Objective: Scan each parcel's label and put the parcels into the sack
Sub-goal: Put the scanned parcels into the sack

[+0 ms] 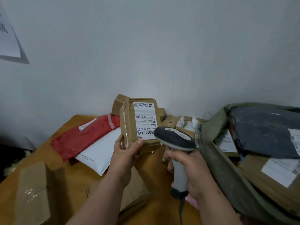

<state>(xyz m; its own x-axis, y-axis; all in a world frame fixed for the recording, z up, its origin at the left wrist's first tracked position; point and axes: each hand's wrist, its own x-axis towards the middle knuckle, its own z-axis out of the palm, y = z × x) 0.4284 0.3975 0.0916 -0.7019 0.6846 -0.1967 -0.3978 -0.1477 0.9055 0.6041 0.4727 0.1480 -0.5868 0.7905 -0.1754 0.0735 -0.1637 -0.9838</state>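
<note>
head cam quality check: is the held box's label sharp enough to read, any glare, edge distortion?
Head view: label on the held box is fairly sharp, large digits readable, small print not; scanner head covers its lower right corner. Light is dim and flat; slight glare only on the tape of the box at lower left. Edges are soft and bowed: wall paper, sack.

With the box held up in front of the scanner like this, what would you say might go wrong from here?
The left hand grips the cardboard box only at its lower corner, so it may tip or slip. The scanner in the right hand sits very close to the label and covers its lower corner, so the read may fail. The sack already looks full, so a dropped parcel might slide out.
</note>
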